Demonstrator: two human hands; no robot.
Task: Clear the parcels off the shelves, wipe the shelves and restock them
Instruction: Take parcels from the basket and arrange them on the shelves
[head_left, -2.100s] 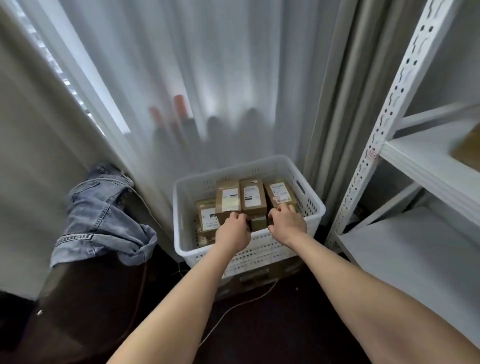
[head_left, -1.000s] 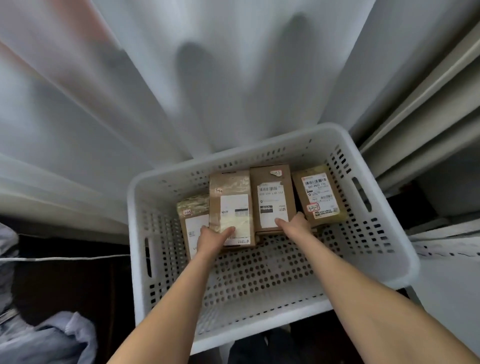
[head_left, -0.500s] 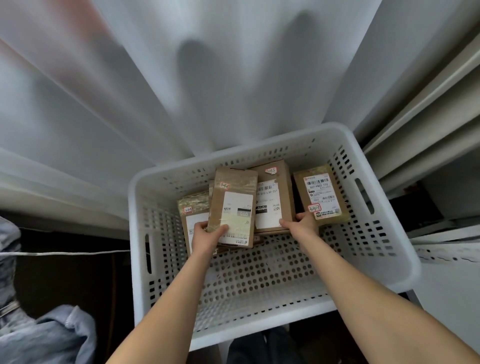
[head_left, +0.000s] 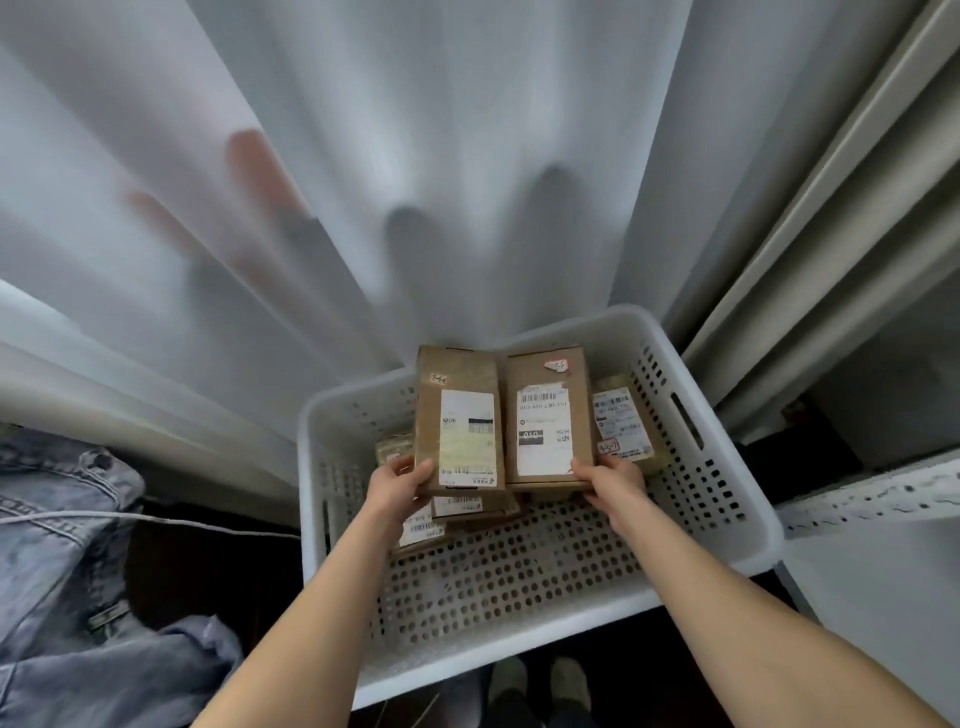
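Two brown cardboard parcels with white labels hang side by side above a white perforated basket (head_left: 722, 499). My left hand (head_left: 397, 486) grips the near end of the left parcel (head_left: 460, 415). My right hand (head_left: 608, 480) grips the near end of the right parcel (head_left: 548, 415). Another labelled parcel (head_left: 623, 426) stays in the basket at the right, and more parcels (head_left: 457, 512) lie under the raised ones. A white metal shelf (head_left: 878, 499) shows at the right edge.
A sheer white curtain (head_left: 363, 182) hangs right behind the basket, with dim bottle shapes behind it. Denim clothing (head_left: 62, 571) lies at the left, with a thin white cable (head_left: 156, 517) across it. Feet in socks (head_left: 540, 680) stand below the basket.
Both hands closed on the two middle parcels and raised them out of the basket, exposing parcels underneath. The view came in close over the basket, then tilted up.
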